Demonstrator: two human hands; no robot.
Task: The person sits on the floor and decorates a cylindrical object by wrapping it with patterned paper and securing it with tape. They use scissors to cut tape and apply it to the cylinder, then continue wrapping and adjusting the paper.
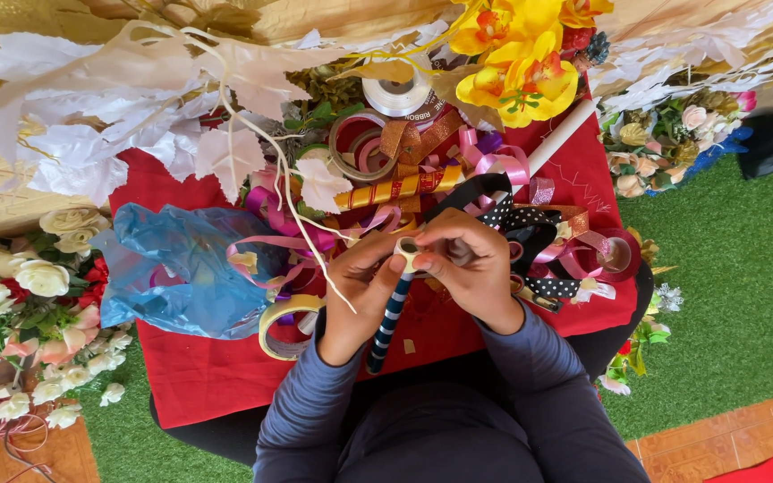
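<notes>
Tape, a small pale roll [409, 253], sits pinched between the fingertips of both hands just above the middle of the red cloth [208, 371]. The left hand [361, 291] curls around the upper end of a striped stick [390, 319], dark blue with white bands, which slants down toward the person's lap; its fingers are closed on the stick and its thumb presses the roll. The right hand [469, 266] is bent over the roll from the other side, fingertips gripping it and touching the stick's top. Both forearms wear grey-blue sleeves.

Just left of the hands lies a larger roll of cream tape [281, 322], flat on the cloth, beside a crumpled blue plastic bag [185, 268]. Behind the hands a tangle of ribbons [512, 210] spreads out: pink, gold-striped, black with white dots. A white ribbon spool [395, 94] with a printed round label stands farther back, near a bunch of yellow artificial flowers [516, 63]. A red tape roll [617, 255] lies at the cloth's right edge. White fabric leaves [118, 98] overhang the upper left. Cream and pink artificial roses [33, 286] crowd the left side, and another posy [664, 139] lies at the upper right, on green artificial turf [735, 295].
</notes>
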